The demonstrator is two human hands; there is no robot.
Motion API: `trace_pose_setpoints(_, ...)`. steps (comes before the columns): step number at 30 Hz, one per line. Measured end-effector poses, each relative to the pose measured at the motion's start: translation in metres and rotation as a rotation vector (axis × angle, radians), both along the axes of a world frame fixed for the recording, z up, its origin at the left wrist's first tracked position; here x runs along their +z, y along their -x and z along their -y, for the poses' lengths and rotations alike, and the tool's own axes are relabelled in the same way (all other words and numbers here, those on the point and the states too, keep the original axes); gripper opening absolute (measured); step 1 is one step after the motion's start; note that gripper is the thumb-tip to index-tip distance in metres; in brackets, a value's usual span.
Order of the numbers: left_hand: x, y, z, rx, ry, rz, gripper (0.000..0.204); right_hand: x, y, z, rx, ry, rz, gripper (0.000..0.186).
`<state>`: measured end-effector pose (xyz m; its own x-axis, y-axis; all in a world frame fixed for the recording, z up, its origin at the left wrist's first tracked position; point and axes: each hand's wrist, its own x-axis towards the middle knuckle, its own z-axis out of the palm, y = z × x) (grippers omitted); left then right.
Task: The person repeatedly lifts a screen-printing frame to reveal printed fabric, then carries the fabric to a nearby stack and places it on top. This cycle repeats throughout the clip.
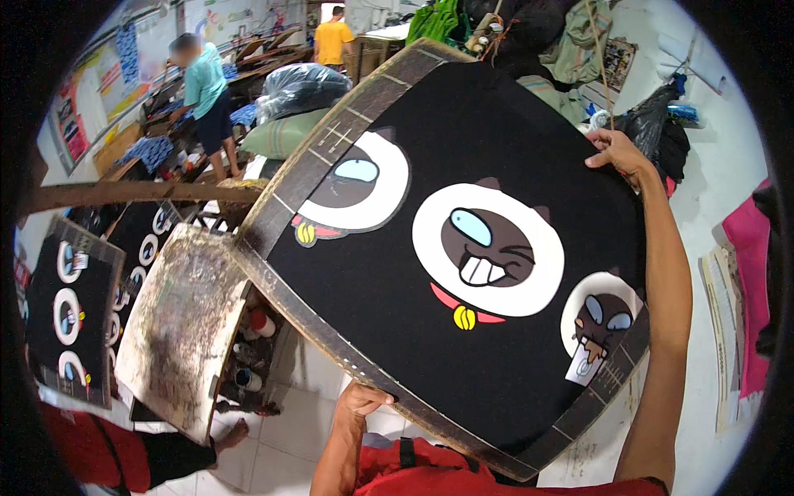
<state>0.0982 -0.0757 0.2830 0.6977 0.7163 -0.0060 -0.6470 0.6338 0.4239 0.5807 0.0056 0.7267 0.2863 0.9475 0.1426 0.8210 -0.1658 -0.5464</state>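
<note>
I hold up a large wooden board (291, 299) with worn dark edges, tilted in front of me. Black fabric (372, 289) lies flat over it, bearing three cartoon cat faces, and the middle cat print (542, 273) is winking with bared teeth. My left hand (364, 401) is closed on the near edge, thumb on the upper side and the other fingers hidden beneath. At the far right edge, my right hand (616, 155) grips the board with bent fingers, its arm reaching along the right side.
At left stands a stained pale board (178, 318), beside another black printed panel (74, 310). A person's red sleeve (78, 450) shows at lower left. Farther back are people in a teal shirt (205, 83) and a yellow shirt (332, 43). Stuffed sacks (285, 132) lie behind the board.
</note>
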Motion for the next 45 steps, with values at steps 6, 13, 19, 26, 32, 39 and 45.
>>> trace_pose_setpoints(6, -0.003, 0.0, -0.055, -0.265, -0.133, -0.11, 0.042, 0.013, -0.003, 0.05, -0.1, 0.141, -0.22, 0.056)
trace_pose_setpoints(13, -0.041, -0.052, -0.114, -0.442, -0.018, -0.289, 0.028, 0.016, 0.015, 0.105, -0.089, 0.211, -0.37, 0.055)
trace_pose_setpoints(19, -0.13, -0.043, -0.123, -0.576, -0.219, -1.119, 0.052, -0.064, 0.037, 0.133, -0.05, 0.219, 0.231, 0.056)
trace_pose_setpoints(26, -0.27, 0.135, -0.068, -0.731, 0.033, -1.424, 0.03, -0.358, 0.138, 0.212, -0.384, 0.321, 0.134, 0.025)
trace_pose_setpoints(32, -0.233, 0.19, -0.023, -0.681, 0.01, -1.738, 0.029, -0.485, 0.158, 0.284, -0.528, 0.4, 0.098, 0.021)
trace_pose_setpoints(39, -0.181, 0.103, 0.001, -0.459, 0.147, -1.55, 0.042, -0.564, 0.16, 0.374, -0.708, 0.578, -0.031, 0.027)
trace_pose_setpoints(45, -0.14, 0.013, 0.024, -0.477, -0.01, -1.453, 0.051, -0.61, 0.148, 0.429, -0.75, 0.669, -0.088, 0.033)
